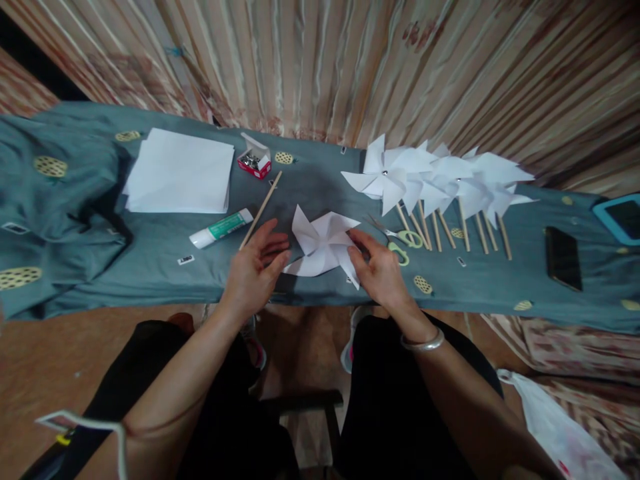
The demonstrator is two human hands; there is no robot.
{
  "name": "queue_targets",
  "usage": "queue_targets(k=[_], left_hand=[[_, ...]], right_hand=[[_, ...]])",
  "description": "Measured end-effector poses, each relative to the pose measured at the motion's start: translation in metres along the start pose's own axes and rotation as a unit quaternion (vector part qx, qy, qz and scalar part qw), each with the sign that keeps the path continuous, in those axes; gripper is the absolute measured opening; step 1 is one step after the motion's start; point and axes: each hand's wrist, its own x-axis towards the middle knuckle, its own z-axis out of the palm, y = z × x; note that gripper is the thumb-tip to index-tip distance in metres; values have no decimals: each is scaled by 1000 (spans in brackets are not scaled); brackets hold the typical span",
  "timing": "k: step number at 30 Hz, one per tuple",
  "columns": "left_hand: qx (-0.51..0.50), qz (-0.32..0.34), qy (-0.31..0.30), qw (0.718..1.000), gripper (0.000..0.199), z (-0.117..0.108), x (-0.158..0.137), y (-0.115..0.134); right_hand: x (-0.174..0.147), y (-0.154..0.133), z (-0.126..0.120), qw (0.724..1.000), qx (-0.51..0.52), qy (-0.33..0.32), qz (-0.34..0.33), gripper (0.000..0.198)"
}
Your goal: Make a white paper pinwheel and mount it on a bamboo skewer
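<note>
The left hand is open, fingers loosely bent, beside a white pinwheel on the counter; the right hand meets its other edge, though I cannot tell whether it pinches the paper. This pinwheel looks folded, with no stick showing on it yet. A loose wooden stick, box of metal pins and paper sheets sit left; rightward, past the scissors, finished-looking pinwheels overlap, sticks attached.

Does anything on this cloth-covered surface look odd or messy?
Nothing looks spilled or damaged. The blue-grey cloth is bunched into folds at the left end, though it lies flatter elsewhere, and the white paper stack has slightly uneven edges.
</note>
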Motion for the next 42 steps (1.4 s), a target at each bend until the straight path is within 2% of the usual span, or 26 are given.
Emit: queue_targets(k=[5, 14, 18, 20, 22, 24, 25, 27, 29, 30, 34, 42], left_hand=[[-76, -44, -7, 996, 90, 9, 1, -2], [-199, -73, 2, 977, 105, 12, 7, -8], [-197, -81, -4, 977, 106, 14, 8, -7], [-166, -74, -9, 983, 100, 13, 9, -7], [-101, -37, -2, 994, 93, 11, 8, -7], [10, 40, 21, 999, 82, 8, 5, -4], [76, 87, 33, 993, 74, 6, 3, -2], [201, 176, 36, 963, 54, 6, -4, 2], [271, 234, -6, 934, 35, 10, -11, 5], [287, 253, -35, 923, 32, 14, -15, 5], [324, 279, -99, 898, 31, 31, -23, -1], [304, 274, -125, 904, 28, 45, -23, -6]], right_hand=[[10, 3, 5, 996, 60, 2, 59, 41], [22, 6, 17, 971, 201, 4, 128, 55], [23, 4, 15, 939, 312, -11, 143, 59], [23, 4, 14, 936, 326, -10, 136, 59], [22, 5, 11, 951, 286, 0, 116, 55], [19, 5, 6, 977, 195, 14, 86, 49], [17, 4, 4, 988, 141, 23, 66, 44], [14, 2, -2, 998, 44, 44, 13, 36], [10, -1, -6, 997, -18, 60, -53, 31], [9, -2, -7, 994, -36, 60, -86, 30], [7, -2, -5, 984, -54, 28, -166, 30], [8, 5, 2, 984, -52, -7, -169, 34]])
